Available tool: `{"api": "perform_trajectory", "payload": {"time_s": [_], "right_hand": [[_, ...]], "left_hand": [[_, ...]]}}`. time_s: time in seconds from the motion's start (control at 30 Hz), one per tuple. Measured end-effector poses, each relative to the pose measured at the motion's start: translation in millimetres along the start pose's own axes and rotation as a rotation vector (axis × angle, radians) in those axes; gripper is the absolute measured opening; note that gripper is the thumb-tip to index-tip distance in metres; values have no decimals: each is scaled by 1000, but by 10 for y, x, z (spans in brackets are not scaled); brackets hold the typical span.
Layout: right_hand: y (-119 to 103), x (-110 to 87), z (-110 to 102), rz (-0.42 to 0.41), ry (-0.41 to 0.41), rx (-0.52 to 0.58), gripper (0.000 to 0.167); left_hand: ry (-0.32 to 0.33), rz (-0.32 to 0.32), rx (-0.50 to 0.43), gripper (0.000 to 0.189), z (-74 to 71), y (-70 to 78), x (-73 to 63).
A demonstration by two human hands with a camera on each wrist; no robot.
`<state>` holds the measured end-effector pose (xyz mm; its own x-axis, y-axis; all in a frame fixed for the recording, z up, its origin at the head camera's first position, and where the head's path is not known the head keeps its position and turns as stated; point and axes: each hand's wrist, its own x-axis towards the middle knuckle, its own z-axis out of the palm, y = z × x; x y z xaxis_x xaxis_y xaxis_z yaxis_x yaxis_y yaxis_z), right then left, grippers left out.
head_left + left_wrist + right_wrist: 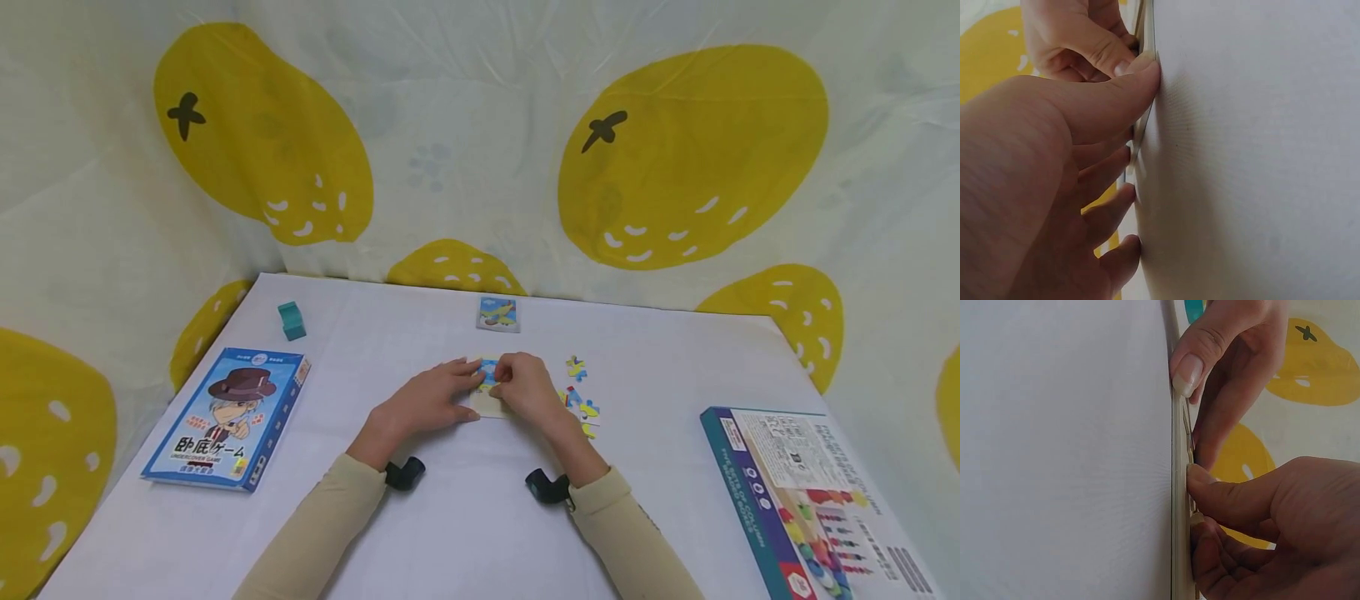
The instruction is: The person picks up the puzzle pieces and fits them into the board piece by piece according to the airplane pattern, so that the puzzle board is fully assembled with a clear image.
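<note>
Left fingers (459,369) spread — touching the puzzle board (489,407); right fingers (510,365) — pinching a piece (1192,503).

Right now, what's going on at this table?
A person's left grip touches the left side of a partly filled puzzle board, while the right grip bends its fingers over it; whether they pinch a piece is hard to tell. Loose puzzle pieces lie to the right, and a small picture card lies beyond.
</note>
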<state>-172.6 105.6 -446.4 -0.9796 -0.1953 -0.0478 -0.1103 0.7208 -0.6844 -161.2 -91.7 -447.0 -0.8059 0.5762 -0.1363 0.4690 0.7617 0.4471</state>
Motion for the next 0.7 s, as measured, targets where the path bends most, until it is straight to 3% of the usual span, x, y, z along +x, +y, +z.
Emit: {"api": "perform_trajectory", "payload": {"time_s": [0.37, 0.53, 0.7], "right_hand": [[37, 3, -38, -31, -22, 4, 8], [98, 5, -146, -40, -26, 37, 3], [185, 0, -294, -20, 12, 38, 10]], "left_hand": [[-3, 16, -9, 68, -29, 22, -16], [0, 3, 5, 68, -18, 31, -4], [2, -11, 18, 67, -8, 36, 1]]}}
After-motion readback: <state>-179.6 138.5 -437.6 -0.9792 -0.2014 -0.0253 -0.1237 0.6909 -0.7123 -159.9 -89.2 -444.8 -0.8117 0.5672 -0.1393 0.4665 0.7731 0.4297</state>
